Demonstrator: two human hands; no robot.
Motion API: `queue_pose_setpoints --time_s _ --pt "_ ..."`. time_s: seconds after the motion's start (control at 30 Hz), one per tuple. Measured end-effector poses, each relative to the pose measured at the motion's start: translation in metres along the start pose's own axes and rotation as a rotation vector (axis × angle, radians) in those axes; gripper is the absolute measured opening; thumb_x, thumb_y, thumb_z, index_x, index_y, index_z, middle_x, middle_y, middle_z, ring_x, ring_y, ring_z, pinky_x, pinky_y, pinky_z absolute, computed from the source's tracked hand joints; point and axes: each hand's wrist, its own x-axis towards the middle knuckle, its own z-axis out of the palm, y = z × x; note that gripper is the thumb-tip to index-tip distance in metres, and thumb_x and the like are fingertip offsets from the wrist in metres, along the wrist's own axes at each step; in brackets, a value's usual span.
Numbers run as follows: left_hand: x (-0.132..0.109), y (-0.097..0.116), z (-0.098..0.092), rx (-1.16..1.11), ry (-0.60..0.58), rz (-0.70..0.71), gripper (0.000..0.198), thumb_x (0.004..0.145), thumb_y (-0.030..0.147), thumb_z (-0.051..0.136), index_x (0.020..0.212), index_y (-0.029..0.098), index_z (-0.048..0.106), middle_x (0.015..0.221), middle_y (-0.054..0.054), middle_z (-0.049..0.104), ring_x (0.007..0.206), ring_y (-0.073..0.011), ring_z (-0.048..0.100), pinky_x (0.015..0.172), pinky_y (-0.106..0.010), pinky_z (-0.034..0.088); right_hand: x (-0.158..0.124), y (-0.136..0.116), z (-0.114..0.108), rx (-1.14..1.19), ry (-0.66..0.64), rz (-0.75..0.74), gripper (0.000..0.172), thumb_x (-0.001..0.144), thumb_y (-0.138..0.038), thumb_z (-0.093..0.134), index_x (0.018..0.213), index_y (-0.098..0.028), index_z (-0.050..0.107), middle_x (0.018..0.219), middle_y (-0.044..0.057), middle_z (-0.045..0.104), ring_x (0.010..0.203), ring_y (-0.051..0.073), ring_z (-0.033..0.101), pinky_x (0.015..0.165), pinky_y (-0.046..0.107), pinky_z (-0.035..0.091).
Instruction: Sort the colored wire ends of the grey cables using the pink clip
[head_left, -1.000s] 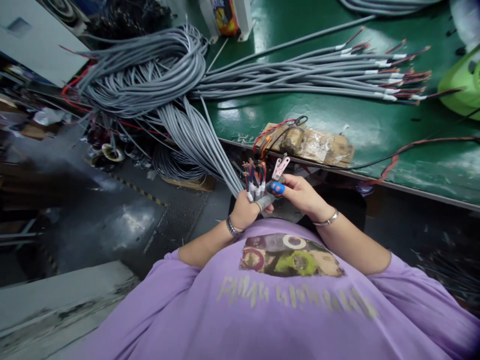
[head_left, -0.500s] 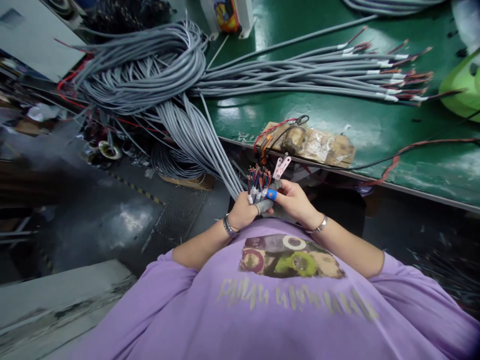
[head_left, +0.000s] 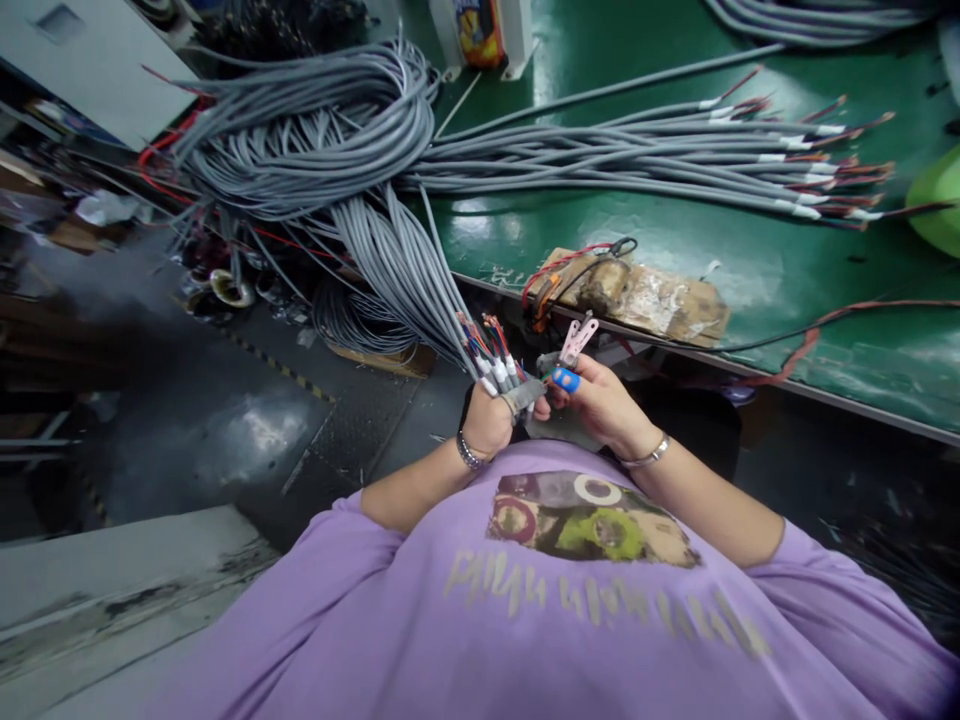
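Head view. Left hand: grip clenched around a cable bunch just below its ends. The ends fan upward, white sleeves and coloured cores showing, held in front of the chest below the edge of the green surface.

Right hand: grip grasping a pink-handled tool, its tip just beside the cable ends; whether it touches a core, cannot tell. Blue finger cot on the thumb.

Progress, as a judgement: a laid-out batch of cables with sleeved, bared ends lies on the surface and looks finished. The held bunch is in hand. A large grey cable coil hangs off the surface's left end, so much appears left.
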Motion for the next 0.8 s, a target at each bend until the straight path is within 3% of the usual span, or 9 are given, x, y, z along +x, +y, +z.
queue_pose_setpoints --time_s 0.13,0.33,0.63,0.8 --pt "0.000 -0.002 -0.004 0.083 -0.058 -0.008 0.036 0.070 0.046 0.078 0.060 0.013 0.066 0.057 -0.005 0.068 0.049 -0.0146 0.063 0.054 -0.027 0.056 0.001 -0.004 0.005 -0.042 -0.112 0.009 0.031 0.076 -0.041 0.078 0.086 -0.017 0.062 0.055 -0.002 0.062 0.049 0.013 0.057 0.051 0.027 0.043" --pt "-0.002 -0.001 -0.010 0.244 -0.164 -0.055 0.032 0.067 0.042 0.081 0.064 0.012 0.070 0.060 -0.007 0.070 0.053 -0.0160 0.066 0.056 -0.026 0.056 0.000 -0.004 0.010 -0.086 -0.103 0.016 0.035 0.074 -0.043 0.079 0.078 -0.019 0.053 0.050 -0.003 0.060 0.041 0.013 0.055 0.046 0.028 0.045" --pt "0.001 -0.007 -0.001 0.044 0.013 0.021 0.034 0.072 0.046 0.076 0.065 0.014 0.067 0.058 -0.004 0.069 0.051 -0.0148 0.064 0.056 -0.028 0.057 0.006 -0.002 0.015 -0.024 0.120 -0.018 0.039 0.063 -0.040 0.086 0.072 -0.019 0.054 0.050 -0.007 0.051 0.041 0.007 0.046 0.041 0.023 0.039" --pt "-0.003 -0.005 -0.002 0.174 -0.098 -0.028 0.032 0.069 0.042 0.079 0.064 0.013 0.068 0.057 -0.004 0.068 0.049 -0.0141 0.063 0.054 -0.027 0.056 0.005 0.007 0.022 0.029 0.109 0.070 0.033 0.069 -0.039 0.079 0.077 -0.022 0.051 0.044 -0.009 0.049 0.032 0.011 0.043 0.034 0.025 0.036"
